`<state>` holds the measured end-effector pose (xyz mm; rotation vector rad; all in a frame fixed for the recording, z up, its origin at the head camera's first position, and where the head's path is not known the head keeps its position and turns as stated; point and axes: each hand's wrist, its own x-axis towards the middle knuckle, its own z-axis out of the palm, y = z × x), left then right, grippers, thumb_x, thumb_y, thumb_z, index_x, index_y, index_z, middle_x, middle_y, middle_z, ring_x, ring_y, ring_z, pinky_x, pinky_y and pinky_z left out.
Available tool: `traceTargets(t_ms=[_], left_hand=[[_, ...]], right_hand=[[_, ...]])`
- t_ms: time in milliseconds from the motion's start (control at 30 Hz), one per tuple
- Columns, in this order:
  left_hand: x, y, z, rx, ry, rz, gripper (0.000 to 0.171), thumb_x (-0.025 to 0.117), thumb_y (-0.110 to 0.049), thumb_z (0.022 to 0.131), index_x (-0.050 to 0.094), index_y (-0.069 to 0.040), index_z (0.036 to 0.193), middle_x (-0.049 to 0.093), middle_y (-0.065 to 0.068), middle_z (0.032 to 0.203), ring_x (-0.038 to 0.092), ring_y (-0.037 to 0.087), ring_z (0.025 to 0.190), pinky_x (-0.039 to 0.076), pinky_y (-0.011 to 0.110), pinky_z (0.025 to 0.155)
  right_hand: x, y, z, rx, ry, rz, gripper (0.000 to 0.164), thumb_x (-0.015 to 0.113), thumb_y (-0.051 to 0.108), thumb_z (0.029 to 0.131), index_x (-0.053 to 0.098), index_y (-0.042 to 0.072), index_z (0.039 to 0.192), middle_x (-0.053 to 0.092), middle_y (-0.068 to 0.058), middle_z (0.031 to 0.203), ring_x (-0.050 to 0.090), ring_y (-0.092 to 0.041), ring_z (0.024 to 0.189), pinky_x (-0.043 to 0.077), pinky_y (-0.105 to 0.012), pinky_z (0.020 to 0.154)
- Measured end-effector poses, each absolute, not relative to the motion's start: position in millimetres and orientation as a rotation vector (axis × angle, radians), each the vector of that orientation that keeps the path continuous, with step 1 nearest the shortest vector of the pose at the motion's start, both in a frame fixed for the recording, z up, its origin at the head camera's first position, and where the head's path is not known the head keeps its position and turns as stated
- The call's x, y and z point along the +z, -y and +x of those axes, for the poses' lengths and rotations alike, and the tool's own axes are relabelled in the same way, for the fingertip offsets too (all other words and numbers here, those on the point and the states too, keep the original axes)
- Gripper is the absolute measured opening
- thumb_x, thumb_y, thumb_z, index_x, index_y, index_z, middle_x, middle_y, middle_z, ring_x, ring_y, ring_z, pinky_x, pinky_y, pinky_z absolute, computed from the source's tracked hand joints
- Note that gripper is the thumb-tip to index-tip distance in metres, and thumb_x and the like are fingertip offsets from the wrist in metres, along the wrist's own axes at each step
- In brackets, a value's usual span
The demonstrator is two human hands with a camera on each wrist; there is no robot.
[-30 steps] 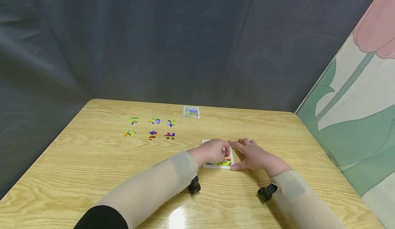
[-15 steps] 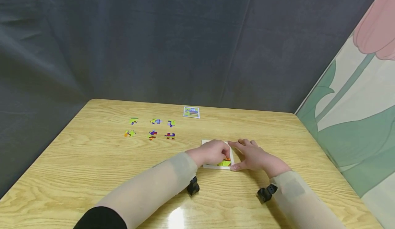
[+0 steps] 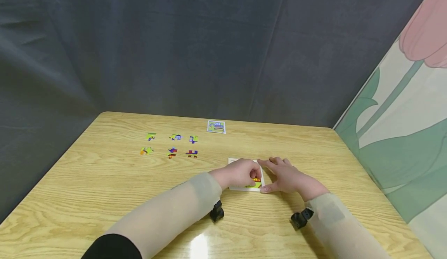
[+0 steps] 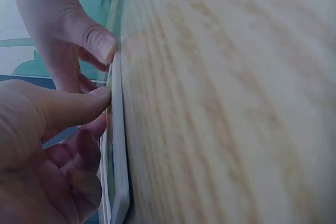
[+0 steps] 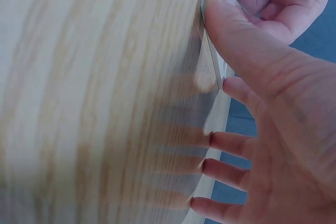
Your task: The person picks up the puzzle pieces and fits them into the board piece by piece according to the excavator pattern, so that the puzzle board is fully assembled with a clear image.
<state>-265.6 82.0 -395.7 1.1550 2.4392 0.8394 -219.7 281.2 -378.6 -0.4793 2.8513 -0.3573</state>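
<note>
A white-rimmed puzzle tray [image 3: 239,189] lies on the wooden table, with green, red and yellow puzzle pieces [image 3: 257,185] showing in its near right corner. My left hand [image 3: 241,172] is over the tray, fingers curled, thumb and forefinger pinching at a puzzle piece mostly hidden by the hand. In the left wrist view the left thumb [image 4: 79,109] meets the inside of the tray's rim. Fingers spread, my right hand [image 3: 286,175] steadies the tray's right side; its thumb [image 5: 226,11] rests at the near corner and its forefinger at the far one.
Several loose puzzle pieces [image 3: 192,153] lie in two rows on the left half of the table [image 3: 115,181]. A small picture card [image 3: 216,126] of a blue digger sits near the back edge. A dark curtain [image 3: 195,49] hangs behind.
A piece edge visible between the left fingers a second ago is lower and hidden now, as the left fingers have come down on the tray. The right hand has stayed in place.
</note>
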Motion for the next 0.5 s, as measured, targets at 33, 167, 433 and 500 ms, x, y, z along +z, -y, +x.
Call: traceTargets(t_ms=[33, 167, 433, 500], left_hand=[[-396.2, -82.3, -265.5, 0.839, -2.440, 1.153, 0.016, 0.076, -0.003, 0.085, 0.068, -0.016, 0.090, 0.054, -0.005, 0.079, 0.049, 0.009, 0.075, 0.040, 0.022, 0.069], [-395.9, -84.0, -264.6, 0.816, -2.466, 1.145, 0.016, 0.077, -0.004, 0.084, 0.067, -0.016, 0.087, 0.055, -0.005, 0.079, 0.049, 0.009, 0.074, 0.041, 0.022, 0.070], [-390.0, -88.4, -259.0, 0.715, -2.558, 1.168, 0.017, 0.074, -0.001, 0.083, 0.066, -0.016, 0.082, 0.058, -0.009, 0.075, 0.053, 0.008, 0.071, 0.042, 0.021, 0.066], [-389.1, -89.0, -258.2, 0.690, -2.581, 1.179, 0.015, 0.069, -0.002, 0.086, 0.067, -0.016, 0.083, 0.058, -0.010, 0.075, 0.053, 0.007, 0.071, 0.043, 0.021, 0.066]], right_hand=[[-378.7, -281.2, -219.7, -0.360, -2.850, -0.480, 0.097, 0.075, 0.061, 0.075, 0.038, 0.017, 0.153, 0.031, -0.028, 0.149, 0.030, -0.052, 0.131, 0.035, -0.068, 0.096], [-379.1, -280.9, -219.9, -0.361, -2.852, -0.484, 0.097, 0.075, 0.061, 0.075, 0.038, 0.017, 0.153, 0.032, -0.028, 0.149, 0.030, -0.051, 0.131, 0.036, -0.068, 0.095], [-377.7, -281.4, -219.3, -0.351, -2.857, -0.494, 0.098, 0.075, 0.061, 0.075, 0.038, 0.016, 0.153, 0.032, -0.029, 0.148, 0.030, -0.052, 0.130, 0.035, -0.067, 0.096], [-377.0, -281.4, -218.8, -0.352, -2.853, -0.490, 0.097, 0.075, 0.061, 0.075, 0.038, 0.016, 0.153, 0.032, -0.029, 0.148, 0.030, -0.052, 0.130, 0.034, -0.068, 0.096]])
